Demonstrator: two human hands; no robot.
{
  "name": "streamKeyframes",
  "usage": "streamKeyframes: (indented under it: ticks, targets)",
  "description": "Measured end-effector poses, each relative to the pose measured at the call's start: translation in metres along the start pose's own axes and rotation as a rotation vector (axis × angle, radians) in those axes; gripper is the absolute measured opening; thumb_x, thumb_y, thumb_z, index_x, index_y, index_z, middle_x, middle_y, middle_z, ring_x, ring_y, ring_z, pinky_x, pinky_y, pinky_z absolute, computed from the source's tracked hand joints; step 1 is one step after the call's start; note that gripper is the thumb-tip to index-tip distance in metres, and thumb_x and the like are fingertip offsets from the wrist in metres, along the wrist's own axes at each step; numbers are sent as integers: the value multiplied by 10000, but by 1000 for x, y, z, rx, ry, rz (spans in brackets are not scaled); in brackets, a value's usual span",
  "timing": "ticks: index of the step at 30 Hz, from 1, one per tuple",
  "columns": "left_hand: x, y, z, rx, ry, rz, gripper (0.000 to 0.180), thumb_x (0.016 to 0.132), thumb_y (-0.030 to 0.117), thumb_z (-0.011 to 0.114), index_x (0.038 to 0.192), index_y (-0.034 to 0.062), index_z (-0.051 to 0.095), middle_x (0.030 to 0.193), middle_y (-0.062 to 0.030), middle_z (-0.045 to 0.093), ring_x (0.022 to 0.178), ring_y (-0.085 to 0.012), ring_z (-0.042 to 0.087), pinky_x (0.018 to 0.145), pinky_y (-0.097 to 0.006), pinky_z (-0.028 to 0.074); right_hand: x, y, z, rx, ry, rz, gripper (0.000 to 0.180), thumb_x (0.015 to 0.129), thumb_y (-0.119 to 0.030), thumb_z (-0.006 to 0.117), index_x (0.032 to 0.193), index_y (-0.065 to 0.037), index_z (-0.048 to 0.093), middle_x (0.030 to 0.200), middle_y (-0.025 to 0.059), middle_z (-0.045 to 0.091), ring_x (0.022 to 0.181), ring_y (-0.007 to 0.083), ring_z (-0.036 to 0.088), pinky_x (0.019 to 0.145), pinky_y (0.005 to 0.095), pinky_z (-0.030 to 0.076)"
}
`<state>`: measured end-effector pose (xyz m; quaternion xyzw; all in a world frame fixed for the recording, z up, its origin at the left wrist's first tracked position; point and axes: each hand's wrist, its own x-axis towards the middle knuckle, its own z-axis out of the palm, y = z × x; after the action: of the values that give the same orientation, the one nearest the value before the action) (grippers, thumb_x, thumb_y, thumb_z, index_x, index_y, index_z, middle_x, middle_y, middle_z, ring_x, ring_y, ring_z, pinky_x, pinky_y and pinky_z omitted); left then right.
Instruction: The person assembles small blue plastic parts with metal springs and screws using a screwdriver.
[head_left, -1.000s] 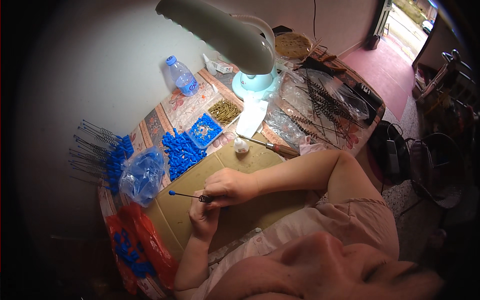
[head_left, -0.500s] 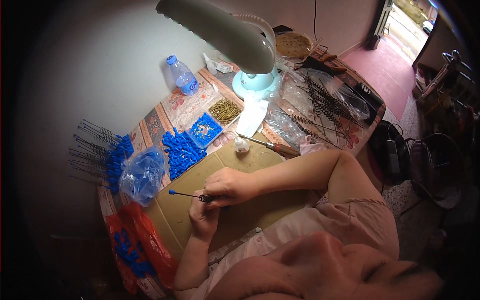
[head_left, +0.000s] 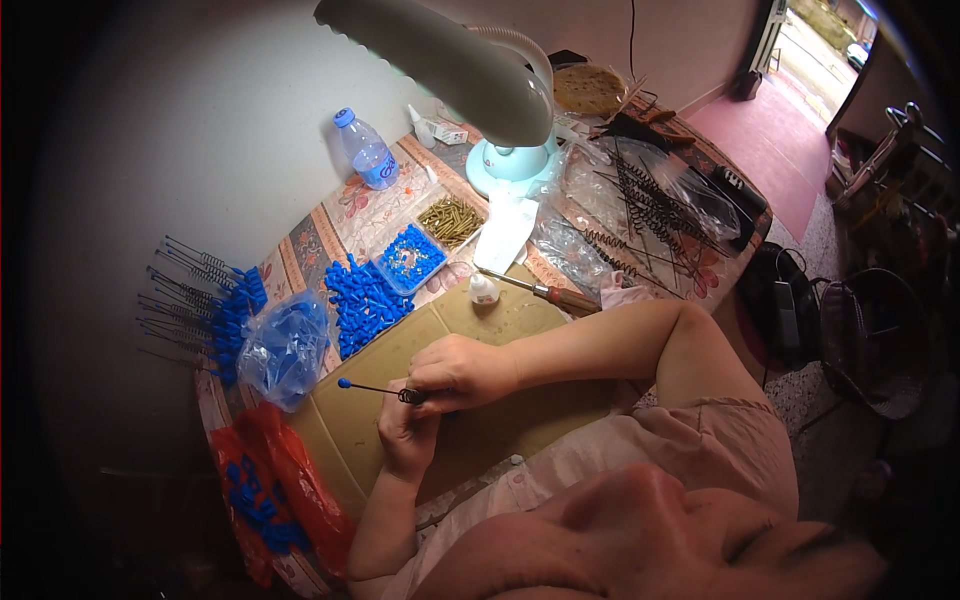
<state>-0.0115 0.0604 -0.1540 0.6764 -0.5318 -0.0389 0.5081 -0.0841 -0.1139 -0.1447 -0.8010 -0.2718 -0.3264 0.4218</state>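
My left hand [head_left: 408,438] is closed around the thin dark metal wire with a coil and a rounded blue tip [head_left: 372,388]; my right hand [head_left: 463,368] curls against it at the coil, its fingertips hidden, so I cannot tell what they clamp. I hold the wire over the flat tan cardboard sheet [head_left: 345,440], tip pointing left, probably bracing it between 2 hands. The loose heap of small blue plastic pieces [head_left: 366,312] and the slim brass-coloured metal pieces [head_left: 449,222] lie beyond, likely within reach, near the pale curved desk lamp [head_left: 445,75], presumably for light.
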Motion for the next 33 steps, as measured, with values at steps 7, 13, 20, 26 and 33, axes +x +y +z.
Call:
streamKeyframes:
  ticks: [7,13,20,26,33]
  targets:
    - [0,1,0,-6,-1,2,152,852,51,665,997,27,628,931,-114,609,843,-265,612,733,-332,487,-1,1,1,1,-7,1,261,795,-208,707,969,-46,599,801,120,591,731,333,600,621,420,491]
    - [3,0,-1,-16,-1,10,147,859,59,659,996,16,625,925,-117,608,839,-269,612,731,-331,486,1,2,-1,-5,-3,3,258,792,-209,710,962,-49,600,806,117,595,732,332,601,621,420,491]
    - [0,-1,0,-9,-6,13,149,864,64,651,1002,12,625,923,-120,608,839,-274,613,733,-337,488,1,1,0,7,6,0,262,794,-216,712,963,-49,600,798,115,597,728,332,604,618,418,493]
    - [0,0,0,9,28,23,154,847,57,670,992,21,634,930,-119,616,835,-273,616,730,-343,492,5,-4,-1,56,40,-35,208,804,-166,714,833,-36,555,715,120,523,651,330,556,557,418,441]
    - [4,4,-4,3,17,62,148,823,48,681,961,18,635,903,-125,616,816,-298,604,714,-355,485,6,-4,-5,26,-22,-37,201,796,-135,707,812,-28,538,725,127,531,651,337,555,556,414,439]
